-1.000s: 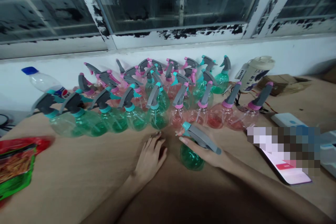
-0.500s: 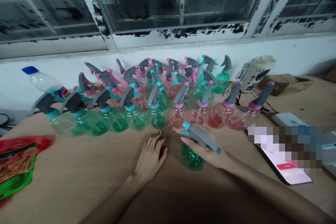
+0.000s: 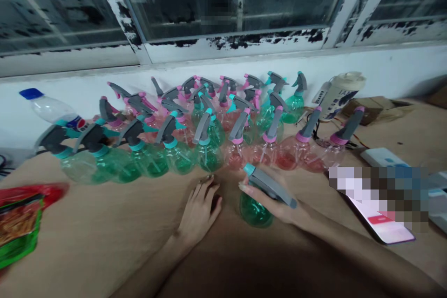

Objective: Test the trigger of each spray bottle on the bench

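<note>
My right hand (image 3: 275, 202) is wrapped round a green spray bottle (image 3: 254, 212) with a grey trigger head and teal nozzle (image 3: 268, 185), standing on the wooden table (image 3: 104, 237). My left hand (image 3: 199, 209) rests flat on the table just left of it, fingers stretched out, holding nothing. Behind both hands stand several rows of spray bottles: green ones with teal collars (image 3: 146, 158) on the left, pink ones with pink collars (image 3: 289, 151) on the right.
A clear plastic drink bottle with a blue cap (image 3: 52, 109) lies at the back left. A red and green snack bag (image 3: 19, 221) is at the left edge. A white cup (image 3: 338, 95), a cardboard piece (image 3: 377, 109) and a phone (image 3: 380, 223) are on the right.
The view has shifted slightly to the left. Both hands and the held bottle stay almost where they were.
</note>
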